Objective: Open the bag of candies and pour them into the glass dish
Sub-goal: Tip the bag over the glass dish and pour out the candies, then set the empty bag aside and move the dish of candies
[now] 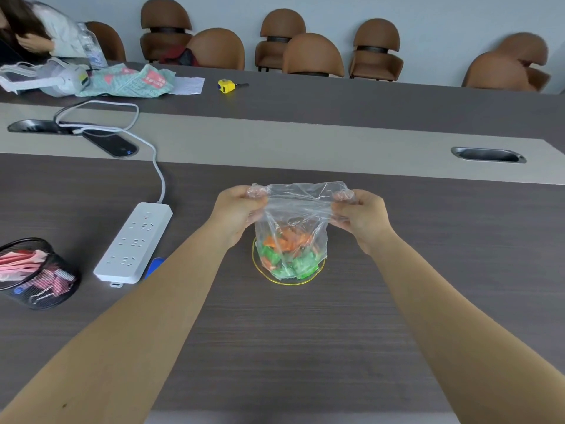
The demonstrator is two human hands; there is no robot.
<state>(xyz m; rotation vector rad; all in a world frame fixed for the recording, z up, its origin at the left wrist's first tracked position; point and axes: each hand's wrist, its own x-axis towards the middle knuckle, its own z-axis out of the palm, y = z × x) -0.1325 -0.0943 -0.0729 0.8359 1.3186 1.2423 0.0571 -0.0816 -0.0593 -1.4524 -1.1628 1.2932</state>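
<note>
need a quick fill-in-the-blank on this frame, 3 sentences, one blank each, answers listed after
1. The left hand and right hand both grip the top edge of the clear ____.
2. The candies inside it are orange and ____.
3. The glass dish beneath it has a ____ rim.

Missing words: bag; green; yellow

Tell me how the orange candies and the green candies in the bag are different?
The orange candies sit on top of the pile; the green candies lie underneath, at the bottom of the bag. Orange ones are bunched in the middle, green ones spread to both sides. Both kinds are wrapped and inside the same clear bag, over the glass dish.
</note>
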